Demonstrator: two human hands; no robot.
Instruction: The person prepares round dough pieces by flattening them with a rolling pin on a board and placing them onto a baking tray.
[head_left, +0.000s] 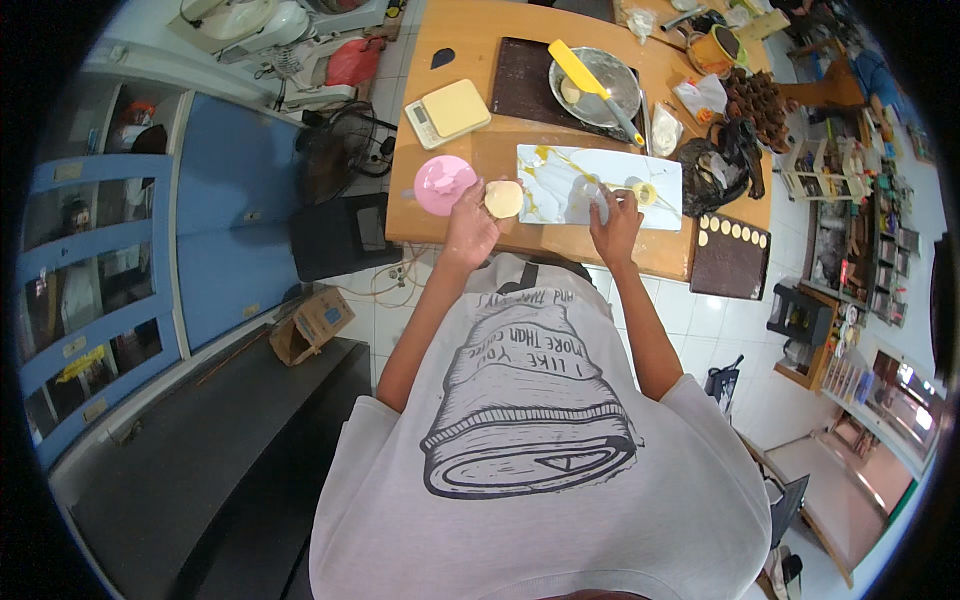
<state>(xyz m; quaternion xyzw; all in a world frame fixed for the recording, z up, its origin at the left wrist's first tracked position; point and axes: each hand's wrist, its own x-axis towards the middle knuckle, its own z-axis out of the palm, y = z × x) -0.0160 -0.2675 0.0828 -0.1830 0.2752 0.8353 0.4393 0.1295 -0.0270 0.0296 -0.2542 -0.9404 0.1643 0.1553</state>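
On the fingers of my left hand [474, 226] lies a flat round piece of pale dough [503, 199], just right of a pink plate or shallow bowl [444, 184]. My right hand [617, 228] is over a white marbled board [550, 205] with gold veins. Its fingers are pinched at a small whitish, see-through piece [597, 198], perhaps plastic film. Close to those fingertips, a pale yellow ring-shaped item [644, 193] rests on the board's right part.
A digital scale [447, 114] stands back left. Behind the board, a metal bowl [596, 90] with a yellow spatula [578, 72] across it sits on a dark tray [512, 95]. Another dark tray [728, 272] at right carries several dough rounds. A black plastic bag [722, 160] lies nearby.
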